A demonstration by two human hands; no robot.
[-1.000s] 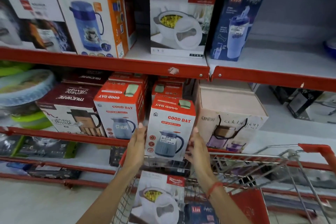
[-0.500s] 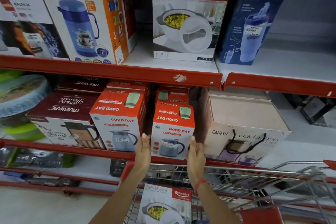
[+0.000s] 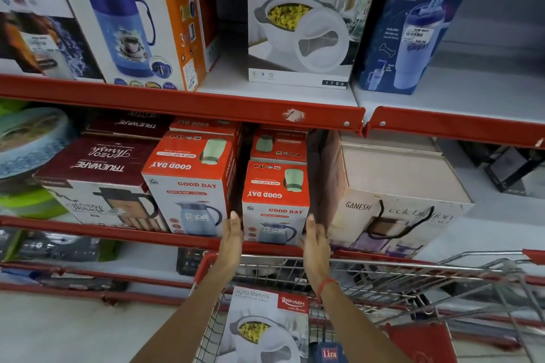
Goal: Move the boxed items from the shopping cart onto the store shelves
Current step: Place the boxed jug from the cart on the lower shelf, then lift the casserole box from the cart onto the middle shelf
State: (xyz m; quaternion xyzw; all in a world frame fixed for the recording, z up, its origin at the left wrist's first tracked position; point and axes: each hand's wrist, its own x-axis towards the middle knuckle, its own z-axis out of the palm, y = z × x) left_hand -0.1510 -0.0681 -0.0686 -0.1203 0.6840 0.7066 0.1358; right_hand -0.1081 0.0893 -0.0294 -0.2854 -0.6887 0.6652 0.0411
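Head view: cart's Liza box (image 3: 328, 353) seemingly cropped.

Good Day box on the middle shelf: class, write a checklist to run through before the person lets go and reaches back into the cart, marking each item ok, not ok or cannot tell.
1. Small Good Day box is upright on the middle shelf: ok.
2. It fits between the larger Good Day box and the Ganesh box: ok.
3. Its front is flush with the shelf edge: cannot tell.
4. Left hand and right hand flank the box with flat palms, free to withdraw: ok.
5. Cart has boxes left, a Sigma Marbella box and a Liza box: ok.
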